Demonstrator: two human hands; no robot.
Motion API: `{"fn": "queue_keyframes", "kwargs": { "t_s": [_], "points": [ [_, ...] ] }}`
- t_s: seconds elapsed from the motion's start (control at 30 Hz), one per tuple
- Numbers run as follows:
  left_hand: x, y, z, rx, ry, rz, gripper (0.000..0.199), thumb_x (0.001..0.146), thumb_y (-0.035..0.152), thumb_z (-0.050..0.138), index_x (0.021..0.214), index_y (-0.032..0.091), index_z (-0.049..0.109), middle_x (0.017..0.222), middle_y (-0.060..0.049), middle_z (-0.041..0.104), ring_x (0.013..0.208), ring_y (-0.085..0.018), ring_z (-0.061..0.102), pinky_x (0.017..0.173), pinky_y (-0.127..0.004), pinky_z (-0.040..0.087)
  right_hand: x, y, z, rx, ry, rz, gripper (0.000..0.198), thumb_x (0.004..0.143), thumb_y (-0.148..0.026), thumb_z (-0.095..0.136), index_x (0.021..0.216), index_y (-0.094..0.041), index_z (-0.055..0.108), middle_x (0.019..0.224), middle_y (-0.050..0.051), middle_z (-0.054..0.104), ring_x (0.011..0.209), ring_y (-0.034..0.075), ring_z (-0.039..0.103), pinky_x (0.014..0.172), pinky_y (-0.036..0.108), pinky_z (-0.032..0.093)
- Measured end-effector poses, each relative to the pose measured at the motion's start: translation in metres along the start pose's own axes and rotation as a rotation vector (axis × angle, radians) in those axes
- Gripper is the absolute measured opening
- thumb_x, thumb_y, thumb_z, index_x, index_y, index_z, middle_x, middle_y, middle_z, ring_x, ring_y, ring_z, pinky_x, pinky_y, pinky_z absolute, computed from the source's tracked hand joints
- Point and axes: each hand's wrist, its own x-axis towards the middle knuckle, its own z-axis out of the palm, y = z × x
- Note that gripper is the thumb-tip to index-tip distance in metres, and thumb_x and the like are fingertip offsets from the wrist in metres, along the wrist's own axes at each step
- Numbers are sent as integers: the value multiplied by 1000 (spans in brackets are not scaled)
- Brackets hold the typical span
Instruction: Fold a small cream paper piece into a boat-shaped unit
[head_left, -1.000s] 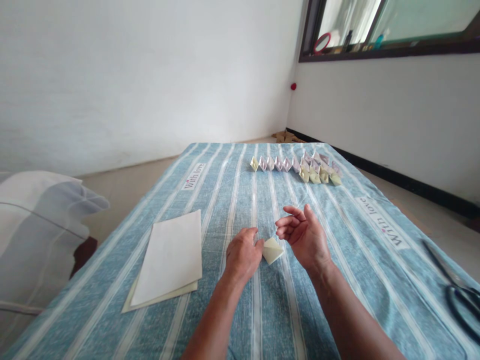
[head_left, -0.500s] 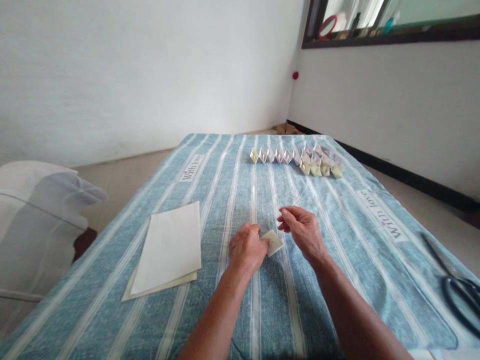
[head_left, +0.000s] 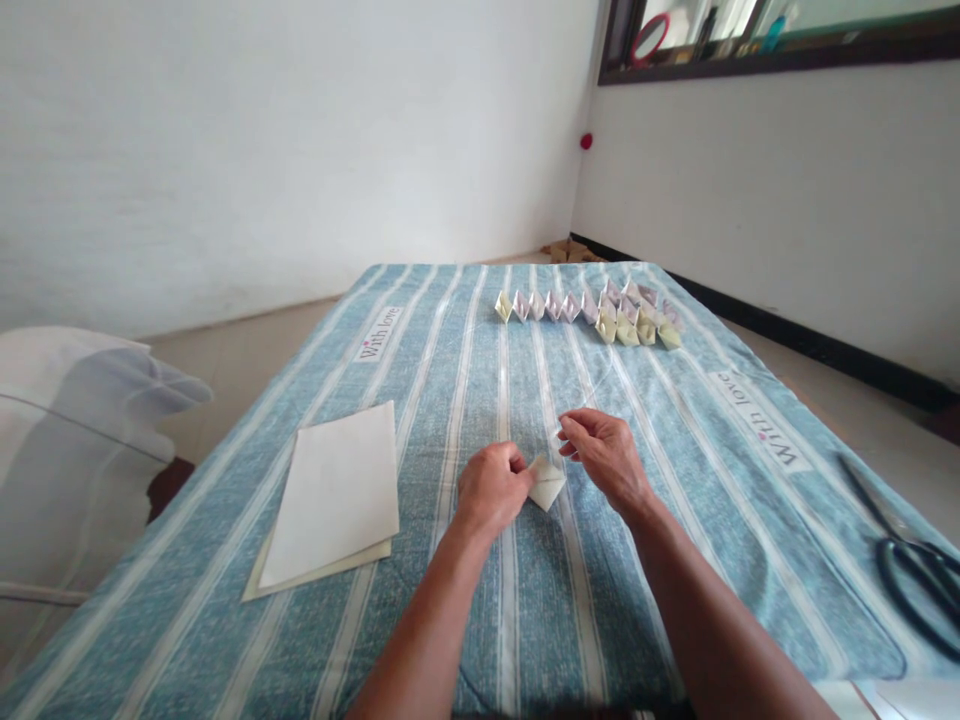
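Observation:
My left hand [head_left: 493,490] pinches a small folded piece of pale cream paper [head_left: 548,486] between thumb and fingers, low over the striped cloth. Just to its right, my right hand [head_left: 604,455] is raised with thumb and fingertips pressed together. Something thin and pale shows at those fingertips, too fine to name. A faint pale thread [head_left: 600,383] runs over the cloth beyond my right hand. Farther back, several folded paper pieces [head_left: 570,306], some lilac and some pale yellow, stand in a row that bunches up at the right.
White sheets of paper [head_left: 337,490] lie at the left, over a yellowish sheet [head_left: 375,551]. Black-handled scissors [head_left: 911,560] rest near the right edge. A blue striped cloth [head_left: 420,620] covers the table. Sheer white fabric [head_left: 75,430] hangs over something left of it.
My left hand has tilted the folded paper, so its face and a fold line show differently. My right hand stays pinched close by. The view has shifted slightly.

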Motion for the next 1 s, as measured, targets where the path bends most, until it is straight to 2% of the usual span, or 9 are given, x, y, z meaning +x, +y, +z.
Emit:
{"fn": "queue_keyframes", "kwargs": {
  "t_s": [0.2, 0.33, 0.43, 0.57, 0.7, 0.8, 1.0],
  "points": [
    [0, 3, -11, -488, -79, -62, 14, 63, 23, 71, 56, 18, 59, 52, 3, 56, 50, -12, 49, 53, -24, 35, 0, -1, -2, 72, -27, 69, 20, 75, -36, 69, 76, -16, 73, 62, 1, 67, 54, 14, 61, 51, 26, 45],
    [-1, 10, -16, -663, -1, -58, 12, 63, 22, 73, 62, 17, 62, 55, 3, 59, 53, -10, 51, 55, -22, 37, -2, -5, -3, 139, -244, 183, 31, 77, -45, 69, 80, -15, 74, 61, 3, 67, 51, 13, 61, 47, 23, 43],
    [-1, 12, -17, -720, 34, -37, 13, 63, 23, 75, 67, 16, 65, 59, 3, 62, 55, -10, 53, 57, -22, 39, -5, -7, -2, 203, -365, 248, 37, 75, -52, 71, 76, -15, 72, 59, 4, 68, 50, 14, 63, 46, 22, 44],
    [-1, 12, -18, -793, 68, -66, 18, 63, 28, 77, 73, 16, 69, 63, 1, 64, 58, -11, 56, 59, -23, 41, -6, -6, 2, 287, -374, 253, 37, 70, -50, 76, 62, -16, 65, 52, 2, 65, 45, 13, 62, 44, 22, 43],
    [-1, 10, -20, -784, -50, -109, 27, 69, 41, 75, 75, 15, 72, 68, -3, 67, 62, -14, 59, 62, -26, 44, -8, -6, 6, 330, -329, 224, 38, 70, -50, 77, 60, -16, 62, 50, 1, 64, 43, 12, 60, 43, 21, 41],
    [-2, 8, -20, -737, -131, -123, 28, 69, 41, 75, 72, 14, 73, 62, -4, 66, 58, -13, 57, 60, -26, 43, -10, -8, 8, 338, -340, 209, 39, 70, -50, 76, 59, -16, 61, 50, 1, 64, 42, 12, 59, 43, 21, 41],
    [-2, 9, -22, -742, -76, -93, 22, 67, 35, 74, 62, 14, 69, 53, -1, 61, 51, -10, 52, 54, -23, 39, -11, -9, 5, 332, -428, 214, 38, 72, -51, 74, 64, -15, 65, 53, 2, 67, 45, 13, 62, 45, 21, 44]
  ]
}}
